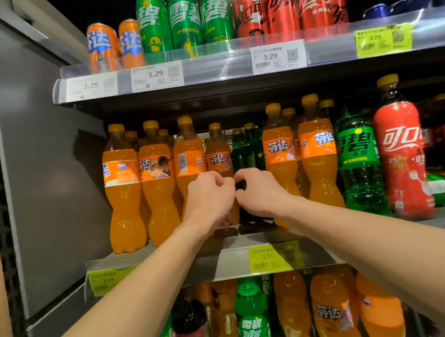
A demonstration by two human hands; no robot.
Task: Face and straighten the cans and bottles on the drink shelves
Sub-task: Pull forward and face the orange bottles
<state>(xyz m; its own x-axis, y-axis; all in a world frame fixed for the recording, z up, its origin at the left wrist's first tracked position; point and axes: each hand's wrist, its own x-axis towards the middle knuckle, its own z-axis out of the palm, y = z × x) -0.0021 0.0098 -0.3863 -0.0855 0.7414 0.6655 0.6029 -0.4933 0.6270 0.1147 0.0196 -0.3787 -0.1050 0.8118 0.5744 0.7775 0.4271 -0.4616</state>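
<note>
Both hands reach into a gap on the middle shelf (pixel 226 243): the left hand (pixel 210 195) curls round a set-back orange bottle (pixel 218 154), the right hand (pixel 258 189) curls round a dark bottle (pixel 242 185), mostly hidden. Done well, each should slide upright to the shelf lip, labels forward, level with neighbouring orange bottles.

top shelf: orange cans (pixel 102 46) marked "达"; green cans (pixel 183 19) "雪碧"; red cans (pixel 279 4) "可口". white price tags (pixel 156 76) read "3.29", as does a yellow tag (pixel 383 40). middle shelf: leftmost orange bottle (pixel 121 188) "fanta", the others "芬达"; green bottle (pixel 359 160) "雪碧"; red bottle (pixel 401 149) "可口", "汽水". yellow tag (pixel 269 258) "3.59".
</note>
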